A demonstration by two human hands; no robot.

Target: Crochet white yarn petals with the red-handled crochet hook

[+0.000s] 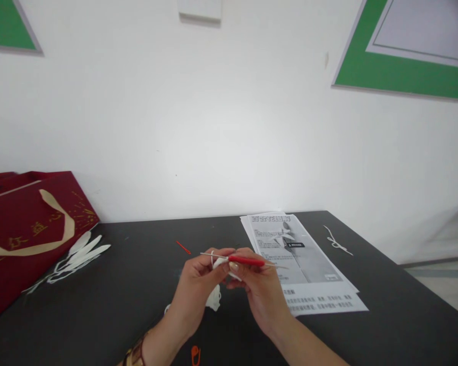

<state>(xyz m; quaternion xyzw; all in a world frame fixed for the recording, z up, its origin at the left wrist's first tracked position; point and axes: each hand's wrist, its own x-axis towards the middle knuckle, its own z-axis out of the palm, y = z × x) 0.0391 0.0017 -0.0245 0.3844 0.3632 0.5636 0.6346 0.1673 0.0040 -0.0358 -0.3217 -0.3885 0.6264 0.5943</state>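
Note:
Both of my hands meet over the middle of the black table [130, 284]. My right hand [261, 290] pinches a crochet hook [244, 261] with a red handle, its metal tip pointing left. My left hand [196, 290] is closed on white yarn [218, 262] looped round the hook. A small white crocheted piece [214, 299] hangs below the fingers.
Printed instruction sheets [309, 274] lie right of my hands. A scrap of white yarn [338, 241] sits further right. Several white crocheted petals [78, 254] lie at the left beside a dark red gift bag [19, 229]. A small red stick [183, 247] and an orange clip [195, 355] lie on the table.

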